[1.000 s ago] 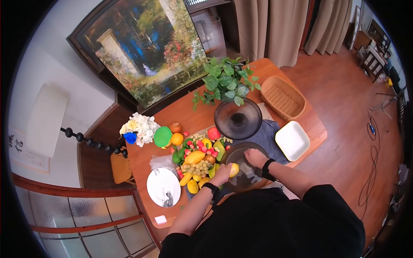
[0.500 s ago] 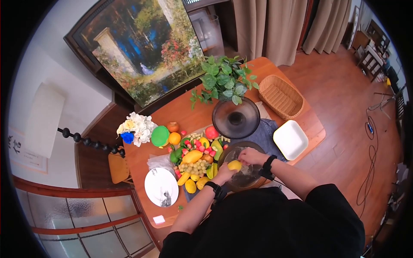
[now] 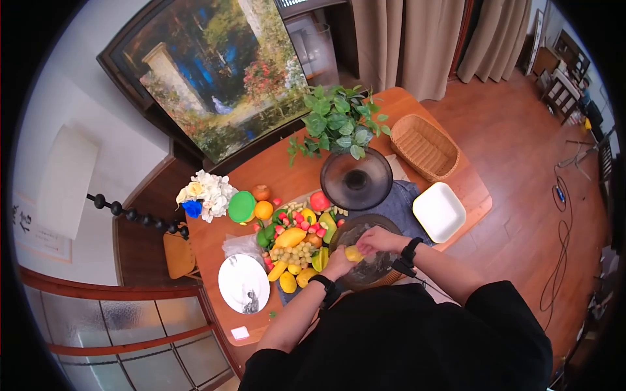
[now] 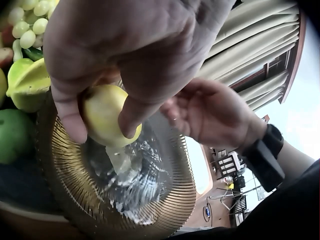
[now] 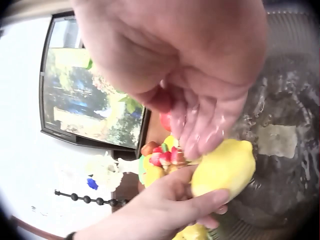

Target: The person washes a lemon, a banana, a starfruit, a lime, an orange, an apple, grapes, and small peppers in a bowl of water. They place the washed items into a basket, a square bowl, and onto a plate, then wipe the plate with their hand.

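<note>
In the left wrist view, my left hand [image 4: 125,55] grips a yellow lemon [image 4: 107,115] between thumb and fingers, over a ribbed glass bowl [image 4: 182,210] of rippling water. My right hand [image 5: 185,70] has wet, shiny fingers, loosely straight and together, right at the lemon's side. A pale square piece [image 5: 277,141] shows in the water. From the head view, both hands meet above the left part of the bowl. Beside the left hand lie a star fruit [image 3: 320,259], a bunch of grapes [image 3: 297,253] and a mango [image 3: 290,238].
Beyond the bowl stands a dark glass dish [image 3: 357,179] on a blue cloth [image 3: 407,202]. A white tray [image 3: 439,212] and a wicker basket [image 3: 425,148] are to the right. At the left are a white plate [image 3: 243,284] and a green lid-like disc [image 3: 242,207].
My right hand has come from over the bowl's middle, left to the lemon. My left hand keeps its grip and has moved the lemon slightly further over the bowl.
</note>
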The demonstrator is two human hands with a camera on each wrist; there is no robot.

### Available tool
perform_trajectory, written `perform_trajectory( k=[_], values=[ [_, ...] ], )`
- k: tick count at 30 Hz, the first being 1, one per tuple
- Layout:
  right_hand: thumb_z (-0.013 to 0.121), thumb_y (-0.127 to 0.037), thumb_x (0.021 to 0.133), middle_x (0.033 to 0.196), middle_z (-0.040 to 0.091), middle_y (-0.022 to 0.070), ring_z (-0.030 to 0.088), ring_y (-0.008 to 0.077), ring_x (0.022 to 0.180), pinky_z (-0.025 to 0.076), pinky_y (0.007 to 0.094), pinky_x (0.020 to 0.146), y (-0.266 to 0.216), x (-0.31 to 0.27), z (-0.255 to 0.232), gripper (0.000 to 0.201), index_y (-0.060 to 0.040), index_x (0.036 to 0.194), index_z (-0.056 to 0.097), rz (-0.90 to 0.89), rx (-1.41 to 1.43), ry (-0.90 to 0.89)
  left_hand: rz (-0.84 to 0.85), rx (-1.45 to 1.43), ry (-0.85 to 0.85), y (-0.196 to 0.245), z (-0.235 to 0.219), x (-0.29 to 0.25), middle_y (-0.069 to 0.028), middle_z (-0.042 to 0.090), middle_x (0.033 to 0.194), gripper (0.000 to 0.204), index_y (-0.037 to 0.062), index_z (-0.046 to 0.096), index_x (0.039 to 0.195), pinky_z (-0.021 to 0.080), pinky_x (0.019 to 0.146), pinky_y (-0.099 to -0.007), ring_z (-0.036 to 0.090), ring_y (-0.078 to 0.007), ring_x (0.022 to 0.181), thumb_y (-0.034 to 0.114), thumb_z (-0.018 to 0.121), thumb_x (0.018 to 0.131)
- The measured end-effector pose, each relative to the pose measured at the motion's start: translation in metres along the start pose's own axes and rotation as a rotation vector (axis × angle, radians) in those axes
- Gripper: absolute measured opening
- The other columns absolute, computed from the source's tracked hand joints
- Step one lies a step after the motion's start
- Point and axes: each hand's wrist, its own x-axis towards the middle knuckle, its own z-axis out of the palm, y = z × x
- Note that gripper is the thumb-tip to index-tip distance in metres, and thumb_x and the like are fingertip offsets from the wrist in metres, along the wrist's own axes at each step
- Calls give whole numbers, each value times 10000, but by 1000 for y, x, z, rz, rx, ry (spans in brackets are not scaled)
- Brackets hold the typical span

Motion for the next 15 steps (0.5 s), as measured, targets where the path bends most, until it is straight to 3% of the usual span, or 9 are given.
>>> perform_trajectory(
  k=[1,3,5,7,9,10,12,14,15],
  values=[
    [539,-229,948,954,704,136,695,194,898,563,318,792,5,1,-1,297,14,1048,676,-1,2,4,-33,-21,-28,7,-3,-3,-202,642,1126,661,-4,461,1287,494,908,-363,638,-312,1066,190,799,754],
    [530,-318,953,961,703,194,701,258,888,554,352,804,13,5,-1,386,22,1065,673,-322,-716,312,5,-23,-5,20,-8,-4,-205,631,1147,674,0,450,1296,495,906,-366,633,-311,1077,196,799,753],
    [514,-359,954,942,698,218,694,306,893,544,379,820,22,9,6,425,21,1053,676,-308,-676,379,37,-27,22,19,-4,-1,-209,620,1169,688,3,439,1305,496,904,-369,627,-310,1088,203,799,753],
    [497,-399,956,924,694,243,687,354,899,533,405,837,15,7,14,465,20,1041,679,-294,-636,437,225,-148,84,15,-1,3,-245,614,1184,725,13,421,1317,483,932,-427,608,-375,1117,236,798,739],
    [467,-427,966,919,677,277,655,435,907,510,452,861,-21,-13,23,501,22,1066,667,160,-140,287,237,-124,69,19,-6,-2,-244,617,1175,712,13,428,1307,476,943,-429,601,-386,1124,232,795,738],
    [467,-427,966,919,677,277,655,435,907,510,452,861,-15,-9,23,501,22,1066,667,159,-140,285,250,-98,48,22,-8,-6,-242,621,1166,699,13,436,1298,469,954,-431,594,-397,1131,227,793,736],
    [450,-409,980,896,667,291,651,446,890,510,487,832,4,2,26,491,28,1028,666,-188,-482,432,219,-43,75,28,-8,-8,-211,630,1141,683,17,448,1284,492,901,-413,622,-360,1073,213,796,730],
    [440,-385,988,897,662,296,643,455,883,507,498,823,-7,-8,40,471,29,1009,663,-238,-573,456,188,12,98,35,-14,-14,-181,638,1116,667,21,461,1271,515,849,-394,651,-323,1016,198,799,724],
    [430,-362,996,897,656,301,636,464,876,504,510,815,-14,-15,45,452,29,990,659,-289,-666,481,92,-128,-119,38,-24,-16,-127,640,1032,630,38,478,1259,511,747,-346,646,-251,888,179,796,734]
  ],
)
